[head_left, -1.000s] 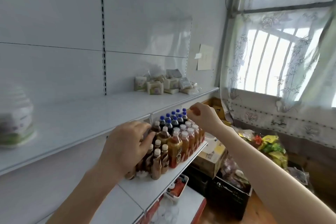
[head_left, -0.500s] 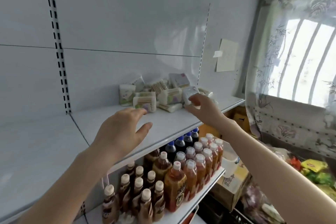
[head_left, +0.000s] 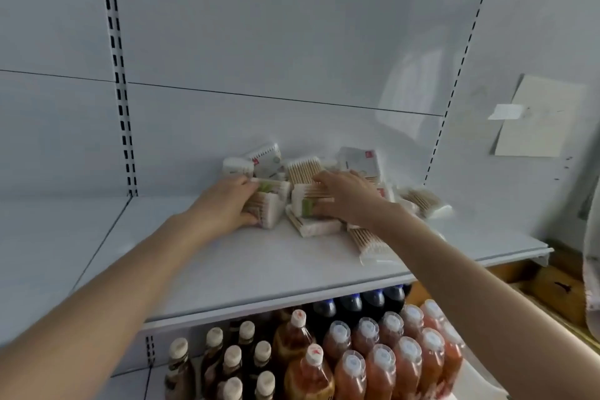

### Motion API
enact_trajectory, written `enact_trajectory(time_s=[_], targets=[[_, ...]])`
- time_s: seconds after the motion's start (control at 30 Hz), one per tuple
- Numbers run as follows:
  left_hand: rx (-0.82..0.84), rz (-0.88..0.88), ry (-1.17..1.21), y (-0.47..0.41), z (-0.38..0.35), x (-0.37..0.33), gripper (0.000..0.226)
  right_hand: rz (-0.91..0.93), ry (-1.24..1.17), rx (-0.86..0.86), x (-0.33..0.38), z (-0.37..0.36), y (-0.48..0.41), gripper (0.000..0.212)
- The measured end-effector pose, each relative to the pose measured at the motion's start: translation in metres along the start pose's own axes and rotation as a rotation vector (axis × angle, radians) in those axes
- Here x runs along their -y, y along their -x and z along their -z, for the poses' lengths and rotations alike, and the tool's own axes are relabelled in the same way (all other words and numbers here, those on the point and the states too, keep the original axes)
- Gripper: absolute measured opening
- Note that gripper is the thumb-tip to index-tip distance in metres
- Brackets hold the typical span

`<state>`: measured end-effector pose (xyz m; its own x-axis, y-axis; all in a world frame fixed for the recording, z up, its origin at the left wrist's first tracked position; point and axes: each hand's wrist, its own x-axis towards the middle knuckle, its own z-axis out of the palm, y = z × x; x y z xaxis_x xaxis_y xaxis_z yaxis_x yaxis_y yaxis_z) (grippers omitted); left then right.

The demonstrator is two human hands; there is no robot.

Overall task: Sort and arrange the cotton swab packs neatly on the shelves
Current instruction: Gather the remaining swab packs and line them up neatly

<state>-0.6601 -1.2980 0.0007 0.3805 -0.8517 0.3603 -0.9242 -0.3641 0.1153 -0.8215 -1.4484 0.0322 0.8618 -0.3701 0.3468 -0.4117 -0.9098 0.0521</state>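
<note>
Four blue-capped bottles [head_left: 352, 302] stand on the lower shelf. On the white shelf [head_left: 246, 269] above, the left hand [head_left: 227, 204] grips one front pack [head_left: 271, 209] and the right hand [head_left: 347, 196] curls over its neighbour pack [head_left: 305, 204]. Roughly ten cotton swab packs [head_left: 360, 161] are jumbled there, the others behind and to the right.

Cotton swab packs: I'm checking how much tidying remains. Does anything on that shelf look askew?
The cotton swab packs lie in a jumbled heap against the back panel, tilted and overlapping. One flat pack has strayed toward the shelf front edge, lying at an angle. The left hand and right hand each grip a pack.
</note>
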Motion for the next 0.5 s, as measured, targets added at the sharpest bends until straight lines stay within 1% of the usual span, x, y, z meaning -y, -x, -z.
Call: enact_trajectory(time_s=[0.07, 0.1, 0.13, 0.2, 0.27, 0.33, 0.37, 0.4, 0.5], targets=[[-0.047, 0.031, -0.072, 0.001, 0.001, -0.001, 0.054, 0.024, -0.089, -0.03, -0.007, -0.004, -0.005, 0.041], [-0.073, 0.053, -0.051, 0.005, 0.004, -0.003, 0.048, 0.016, -0.166, -0.051, -0.009, -0.003, -0.007, 0.041], [-0.112, 0.083, 0.02, 0.01, 0.008, -0.006, 0.04, -0.005, -0.27, -0.078, -0.009, 0.0, -0.007, 0.039], [-0.211, 0.185, 0.295, 0.025, 0.017, -0.009, 0.029, -0.026, -0.544, -0.132, -0.005, 0.009, -0.006, 0.033], [-0.278, 0.337, 0.71, 0.048, 0.03, -0.012, 0.027, 0.002, -0.882, -0.139, 0.005, 0.016, -0.003, 0.026], [-0.342, 0.437, 1.129, 0.075, 0.041, -0.015, 0.032, 0.048, -1.217, -0.076, 0.021, 0.021, 0.001, 0.012], [-0.376, 0.463, 1.258, 0.087, 0.046, -0.015, 0.035, 0.074, -1.336, -0.02, 0.03, 0.022, 0.002, 0.007], [-0.411, 0.479, 1.337, 0.099, 0.051, -0.014, 0.037, 0.102, -1.418, 0.037, 0.042, 0.022, 0.004, 0.007], [-0.505, 0.515, 1.465, 0.133, 0.062, -0.009, 0.037, 0.164, -1.578, 0.185, 0.08, 0.019, 0.007, 0.013]])
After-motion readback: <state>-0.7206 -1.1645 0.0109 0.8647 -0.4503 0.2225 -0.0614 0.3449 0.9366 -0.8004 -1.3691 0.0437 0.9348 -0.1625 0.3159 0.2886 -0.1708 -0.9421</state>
